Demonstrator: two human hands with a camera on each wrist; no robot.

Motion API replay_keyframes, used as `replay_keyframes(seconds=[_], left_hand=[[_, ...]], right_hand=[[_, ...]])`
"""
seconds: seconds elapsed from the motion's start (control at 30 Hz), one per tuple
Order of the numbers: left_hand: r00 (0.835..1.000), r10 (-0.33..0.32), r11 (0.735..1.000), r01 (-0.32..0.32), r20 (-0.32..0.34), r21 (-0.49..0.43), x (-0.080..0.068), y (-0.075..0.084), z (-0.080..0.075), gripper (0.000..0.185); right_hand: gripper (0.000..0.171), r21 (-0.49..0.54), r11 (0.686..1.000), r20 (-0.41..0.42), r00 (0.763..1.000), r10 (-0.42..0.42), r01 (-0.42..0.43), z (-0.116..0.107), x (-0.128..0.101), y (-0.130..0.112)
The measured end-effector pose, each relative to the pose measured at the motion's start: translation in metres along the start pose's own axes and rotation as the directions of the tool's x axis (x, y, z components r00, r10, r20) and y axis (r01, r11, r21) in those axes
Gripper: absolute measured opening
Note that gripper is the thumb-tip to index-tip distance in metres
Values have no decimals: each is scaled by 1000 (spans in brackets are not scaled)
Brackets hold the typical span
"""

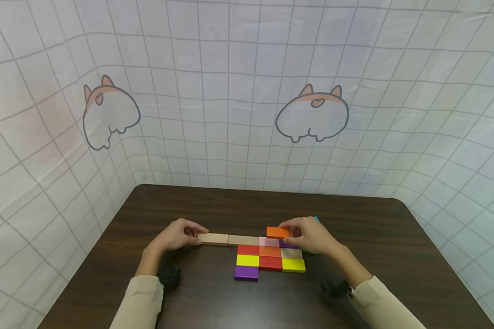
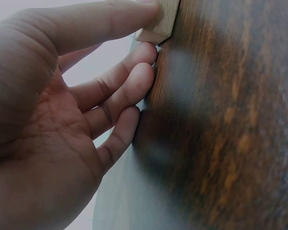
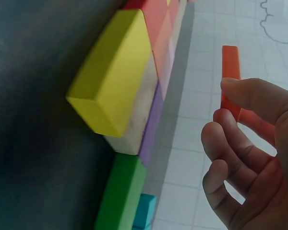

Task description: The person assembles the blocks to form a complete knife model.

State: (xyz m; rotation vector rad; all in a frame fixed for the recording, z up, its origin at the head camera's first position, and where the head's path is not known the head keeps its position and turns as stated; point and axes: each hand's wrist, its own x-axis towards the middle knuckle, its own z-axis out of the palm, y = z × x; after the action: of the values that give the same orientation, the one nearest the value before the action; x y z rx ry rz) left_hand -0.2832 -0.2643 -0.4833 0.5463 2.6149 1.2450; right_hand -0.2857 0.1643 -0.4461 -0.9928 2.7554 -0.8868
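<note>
Person's two bare hands, left hand (image 1: 176,235) and right hand (image 1: 310,235), emerge from long cream fabric sleeves (image 1: 142,301); a small black wrist-mounted camera (image 1: 169,276) is strapped under each wrist.

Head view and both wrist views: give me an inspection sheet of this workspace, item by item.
Surface: dark wooden table, rounded corners.
Job's things: orange block held above a flat patch of coloured blocks; two plain wooden blocks extend the far row leftward.
Clutter: green block and teal block beside the patch.
Grippers: left hand pinches the end of the plain wooden blocks; right hand pinches the orange block.
Cables: nothing seen.
Surroundings: white gridded cloth with cartoon animal prints.
</note>
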Motion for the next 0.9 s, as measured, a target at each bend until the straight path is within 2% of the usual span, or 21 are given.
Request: replay_keyframes(seconds=[0.13,0.3,0.47,0.9], left_hand=[[1000,4,1000,-4,3,0,1,-1,0,26],[1000,1,1000,-1,-2,4,0,0,0,24],[1000,-5,1000,5,-7,5,-1,1,0,24],[1000,-6,1000,6,-10,12,1,2,1,24]], right_hand=[[33,-2,1000,9,1000,-17,17,3,-15,-1],[35,-14,1000,39,999,17,-16,10,-29,-4],[34,-5,1000,50,999,8,-8,18,-41,-7],[31,53,998,120,993,16,-22,35,-59,-15]])
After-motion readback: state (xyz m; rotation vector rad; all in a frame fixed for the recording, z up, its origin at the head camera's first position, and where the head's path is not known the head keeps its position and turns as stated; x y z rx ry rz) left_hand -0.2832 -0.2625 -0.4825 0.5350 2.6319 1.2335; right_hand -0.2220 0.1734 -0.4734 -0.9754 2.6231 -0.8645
